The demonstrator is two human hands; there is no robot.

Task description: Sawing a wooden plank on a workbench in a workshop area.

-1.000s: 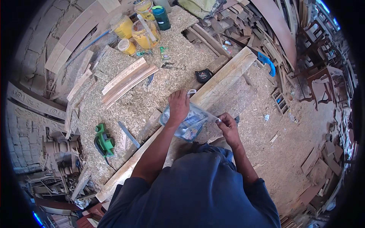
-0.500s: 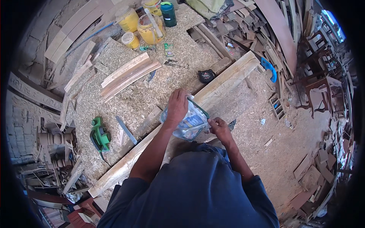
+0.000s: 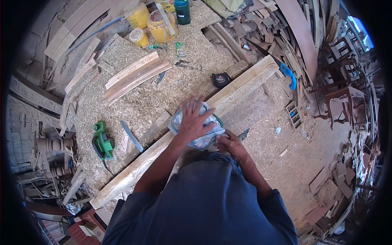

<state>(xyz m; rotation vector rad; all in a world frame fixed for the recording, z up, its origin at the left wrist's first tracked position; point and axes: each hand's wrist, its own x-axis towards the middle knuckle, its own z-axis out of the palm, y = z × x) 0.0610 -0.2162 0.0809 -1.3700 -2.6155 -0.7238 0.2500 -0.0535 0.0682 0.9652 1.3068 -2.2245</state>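
Observation:
A clear plastic bag [image 3: 209,139] with a green edge and mixed contents sits at the middle, over a long pale wooden beam [image 3: 241,85] with pencilled curves. My left hand [image 3: 194,120] lies spread over the bag's top, fingers apart. My right hand [image 3: 228,143] grips the bag's right edge. A black tape measure [image 3: 220,79] lies just beyond the beam. To the left, a metal straight strip [image 3: 131,136] and a green electric planer [image 3: 102,141] with a cord lie on shavings.
Yellow buckets [image 3: 161,28], a green flask [image 3: 182,12] and curved wooden pieces [image 3: 134,75] stand or lie beyond. A blue-handled saw [image 3: 288,73] is at the right, near piled offcuts [image 3: 261,28] and wooden chairs [image 3: 339,102]. Carved boards [image 3: 36,96] line the left.
My left hand has opened from a curled hold at the bag's upper edge to spread fingers across it. My right hand, still gripping, has moved slightly down and left.

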